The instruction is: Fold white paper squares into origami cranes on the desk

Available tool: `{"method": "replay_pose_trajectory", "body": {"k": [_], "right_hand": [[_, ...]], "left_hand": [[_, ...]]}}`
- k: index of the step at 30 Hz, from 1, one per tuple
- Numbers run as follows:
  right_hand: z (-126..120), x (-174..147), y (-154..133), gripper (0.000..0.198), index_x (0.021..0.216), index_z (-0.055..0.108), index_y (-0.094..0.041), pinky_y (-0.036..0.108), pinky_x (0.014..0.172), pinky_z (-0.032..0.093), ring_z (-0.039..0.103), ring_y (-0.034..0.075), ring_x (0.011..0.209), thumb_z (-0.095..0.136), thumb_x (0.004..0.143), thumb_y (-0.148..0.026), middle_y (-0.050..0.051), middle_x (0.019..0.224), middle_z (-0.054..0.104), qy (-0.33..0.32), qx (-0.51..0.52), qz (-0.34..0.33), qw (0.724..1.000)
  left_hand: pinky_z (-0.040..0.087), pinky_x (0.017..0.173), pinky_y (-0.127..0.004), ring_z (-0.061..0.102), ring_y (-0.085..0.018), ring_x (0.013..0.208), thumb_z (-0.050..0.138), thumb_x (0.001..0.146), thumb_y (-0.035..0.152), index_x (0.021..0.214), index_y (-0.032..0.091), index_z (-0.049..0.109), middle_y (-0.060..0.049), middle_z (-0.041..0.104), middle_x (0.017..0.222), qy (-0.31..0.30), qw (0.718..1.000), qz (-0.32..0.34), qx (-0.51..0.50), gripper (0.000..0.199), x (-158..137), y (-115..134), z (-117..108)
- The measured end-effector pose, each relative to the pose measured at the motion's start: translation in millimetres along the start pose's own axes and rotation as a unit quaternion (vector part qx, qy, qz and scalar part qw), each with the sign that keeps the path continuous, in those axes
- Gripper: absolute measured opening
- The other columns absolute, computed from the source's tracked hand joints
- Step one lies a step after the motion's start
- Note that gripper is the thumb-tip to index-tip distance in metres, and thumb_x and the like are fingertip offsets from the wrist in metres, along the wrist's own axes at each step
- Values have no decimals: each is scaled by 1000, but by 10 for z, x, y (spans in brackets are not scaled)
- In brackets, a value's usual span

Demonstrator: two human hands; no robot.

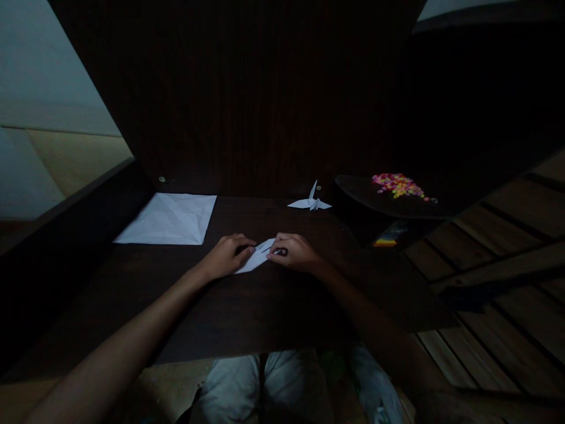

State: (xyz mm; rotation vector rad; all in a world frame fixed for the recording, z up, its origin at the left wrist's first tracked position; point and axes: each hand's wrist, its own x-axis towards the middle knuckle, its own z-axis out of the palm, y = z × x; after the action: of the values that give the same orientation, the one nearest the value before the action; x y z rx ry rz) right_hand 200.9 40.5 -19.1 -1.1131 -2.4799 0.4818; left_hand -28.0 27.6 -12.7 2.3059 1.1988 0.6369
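A narrow piece of folded white paper (253, 259) lies on the dark table in front of me, its layers partly parted near the top. My left hand (227, 254) presses and pinches its left edge between thumb and fingers. At the right end, my right hand (293, 252) is curled, thumb and fingertips closed on the paper's edge. Some of the folds are hidden under the fingers. Beyond my right hand stands a finished white paper crane (312, 203), wings spread, touched by neither hand. Farther left rests a flat creased white sheet (176, 218).
The dark wooden tabletop (212, 318) meets an upright back panel (247, 100) and a low left side panel (66, 235). On a rounded shelf (353, 187) at the right lies a pile of small colourful pieces (399, 184). Wooden slats (494, 265) are farther right.
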Motion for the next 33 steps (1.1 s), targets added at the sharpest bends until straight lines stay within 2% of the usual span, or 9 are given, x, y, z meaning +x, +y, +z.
{"method": "replay_pose_trajectory", "body": {"k": [6, 11, 16, 18, 21, 24, 29, 33], "right_hand": [[40, 26, -63, 30, 79, 62, -17, 24, 63, 35, 51, 13, 71, 74, 71, -44, 2, 84, 55, 55, -17, 43, 997], [42, 25, -118, 33, 66, 55, -17, 25, 58, 30, 47, 12, 65, 71, 72, -46, 0, 76, 54, 32, -36, 88, 995], [120, 16, -123, 28, 72, 60, -17, 28, 67, 38, 53, 16, 74, 71, 72, -43, 4, 83, 57, 58, -21, 114, 992], [154, 14, -116, 29, 78, 63, -17, 32, 74, 41, 54, 19, 83, 73, 71, -43, 5, 88, 57, 72, -20, 116, 990], [190, 15, -101, 30, 88, 65, -17, 35, 83, 42, 54, 21, 93, 74, 70, -40, 7, 96, 57, 84, -15, 115, 990], [211, 26, -89, 30, 93, 66, -16, 35, 83, 43, 54, 21, 92, 73, 71, -36, 8, 98, 58, 84, 16, 122, 989], [240, 60, -91, 30, 95, 65, -17, 34, 77, 45, 57, 17, 81, 74, 68, -26, 6, 94, 64, 104, 97, 135, 981], [305, 81, -83, 33, 96, 61, -17, 29, 68, 49, 61, 15, 77, 72, 65, -23, 5, 93, 66, 136, 245, 157, 947]], "left_hand": [[46, 73, -28, 62, -19, 76, 61, 79, 38, 97, 18, 73, -5, 67, 81, 25, 999, -43, 21, 29, -8, 9, 68], [45, 74, -29, 62, -19, 79, 50, 86, 35, 92, 21, 74, -5, 69, 87, 13, 999, -52, -10, 29, -7, -13, 64], [45, 76, -32, 60, -21, 81, 61, 76, 32, 82, 21, 72, -4, 68, 83, 42, 996, -78, 4, 16, -1, -33, 83], [44, 79, -35, 58, -22, 83, 65, 74, 35, 86, 21, 71, -5, 66, 84, 50, 994, -99, 12, 20, -3, -25, 99], [41, 85, -41, 54, -26, 92, 65, 74, 38, 103, 21, 69, -7, 63, 92, 52, 990, -127, 34, 33, -6, -6, 123], [38, 88, -45, 51, -29, 99, 62, 76, 37, 109, 21, 66, -8, 61, 99, 50, 988, -138, 48, 37, -7, 13, 142], [37, 89, -46, 52, -29, 100, 66, 74, 34, 104, 22, 64, -7, 62, 101, 74, 985, -157, 15, 33, -3, 40, 153], [39, 87, -42, 56, -25, 95, 67, 73, 29, 104, 22, 58, -4, 65, 94, 85, 983, -152, -54, 32, 4, 19, 169]]}}
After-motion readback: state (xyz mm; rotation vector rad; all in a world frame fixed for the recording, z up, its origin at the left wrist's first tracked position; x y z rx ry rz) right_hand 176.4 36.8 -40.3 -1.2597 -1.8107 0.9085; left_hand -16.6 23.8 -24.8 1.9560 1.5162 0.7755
